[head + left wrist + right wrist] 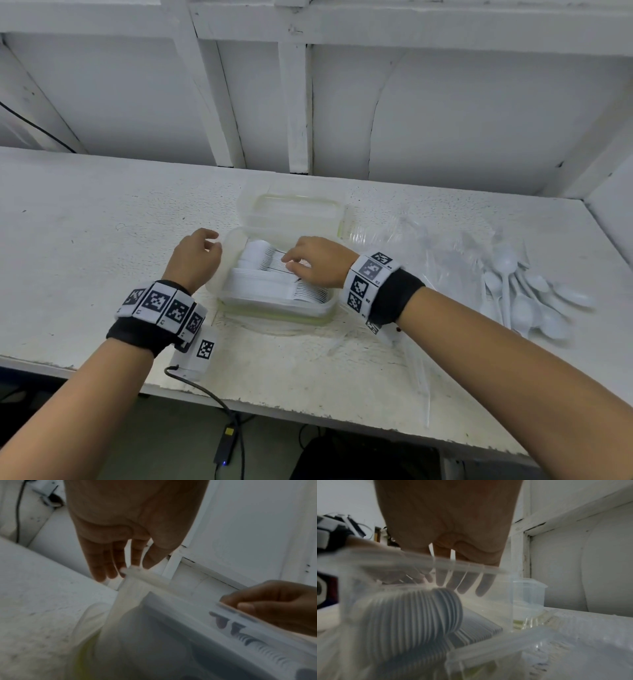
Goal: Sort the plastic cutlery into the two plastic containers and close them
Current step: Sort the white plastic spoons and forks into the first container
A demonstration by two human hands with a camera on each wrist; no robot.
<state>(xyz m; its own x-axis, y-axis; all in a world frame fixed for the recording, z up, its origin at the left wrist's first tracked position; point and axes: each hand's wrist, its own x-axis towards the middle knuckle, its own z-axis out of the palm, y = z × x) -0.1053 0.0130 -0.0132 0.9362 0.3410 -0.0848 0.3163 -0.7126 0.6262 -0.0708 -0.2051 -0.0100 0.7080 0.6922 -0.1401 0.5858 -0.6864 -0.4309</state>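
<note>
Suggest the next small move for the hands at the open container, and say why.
Probably the right hand should press the stacked white plastic spoons flat into the clear rectangular plastic container, then fetch the loose white spoons on the right. The left hand is at the container's left edge, and the lid is off.

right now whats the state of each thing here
near container: open, packed with stacked cutlery
far container: lid on
loose spoons: in a heap on the table
left hand: touching near container's rim
right hand: fingers on the stack
</note>
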